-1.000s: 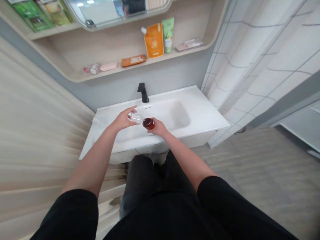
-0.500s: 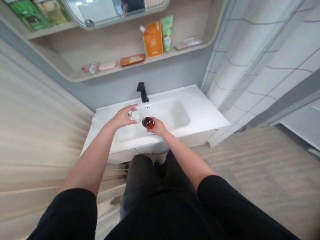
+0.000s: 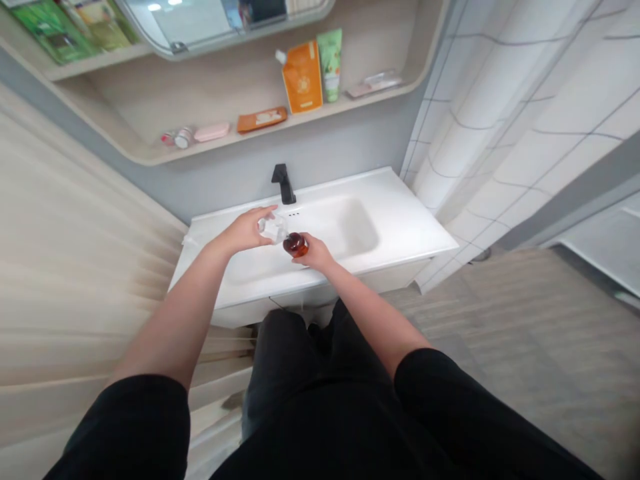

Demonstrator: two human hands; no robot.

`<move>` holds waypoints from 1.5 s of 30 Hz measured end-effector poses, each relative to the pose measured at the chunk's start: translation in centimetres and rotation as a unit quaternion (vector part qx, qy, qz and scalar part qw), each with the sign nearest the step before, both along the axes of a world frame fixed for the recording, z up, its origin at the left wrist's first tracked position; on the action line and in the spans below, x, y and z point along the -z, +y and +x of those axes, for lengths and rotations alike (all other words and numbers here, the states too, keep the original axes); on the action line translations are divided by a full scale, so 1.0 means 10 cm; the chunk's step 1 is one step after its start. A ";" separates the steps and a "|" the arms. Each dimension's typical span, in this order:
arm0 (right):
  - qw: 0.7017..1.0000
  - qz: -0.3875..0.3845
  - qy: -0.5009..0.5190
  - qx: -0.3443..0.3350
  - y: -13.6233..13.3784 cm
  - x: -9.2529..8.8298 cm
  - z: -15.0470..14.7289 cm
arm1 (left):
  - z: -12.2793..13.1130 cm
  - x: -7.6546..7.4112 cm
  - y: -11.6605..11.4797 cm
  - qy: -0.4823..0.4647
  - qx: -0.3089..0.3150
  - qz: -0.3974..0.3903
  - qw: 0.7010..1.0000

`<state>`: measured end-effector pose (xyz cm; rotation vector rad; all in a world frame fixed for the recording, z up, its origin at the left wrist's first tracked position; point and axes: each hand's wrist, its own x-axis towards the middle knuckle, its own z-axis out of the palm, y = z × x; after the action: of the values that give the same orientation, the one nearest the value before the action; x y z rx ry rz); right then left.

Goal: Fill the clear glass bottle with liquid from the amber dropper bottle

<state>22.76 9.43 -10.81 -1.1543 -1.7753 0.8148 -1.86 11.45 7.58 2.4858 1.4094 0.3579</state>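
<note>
Over the white sink (image 3: 400, 227) my right hand (image 3: 315, 255) is closed round a small amber-brown bottle (image 3: 295, 245). My left hand (image 3: 245, 230) pinches a small clear cap or container (image 3: 273, 229) right beside the bottle's top; the two touch or nearly touch. Both hands hover above the basin, just in front of the black faucet (image 3: 283, 183).
A curved wooden shelf (image 3: 150, 157) above holds an orange pouch (image 3: 302, 78), a green tube (image 3: 330, 65), a flat orange pack (image 3: 262, 120), a pink case (image 3: 213, 131) and small jars. A mirror hangs above. A white tiled wall (image 3: 500, 133) stands at right, a ribbed panel at left.
Both hands stay over the basin with the bottle and clear piece; my left hand's fingers have shifted slightly around the clear piece. The view drifted a little.
</note>
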 end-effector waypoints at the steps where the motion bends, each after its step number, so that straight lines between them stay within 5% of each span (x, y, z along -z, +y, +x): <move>1: 1.000 0.000 0.000 0.002 0.00 0.00 0.00 | 0.01 -0.02 0.00 0.003 0.002 0.000 1.000; 21: 1.000 0.006 0.027 0.001 0.01 0.00 0.01 | 0.25 -0.29 0.04 0.083 0.076 0.031 0.993; 45: 0.998 -0.012 0.056 -0.003 -0.02 -0.05 0.02 | 0.52 -0.49 0.07 0.173 0.084 0.030 0.981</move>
<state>22.92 9.27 -10.31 -1.0969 -1.6817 0.8896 3.37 12.17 12.46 2.7929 1.3060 -0.0717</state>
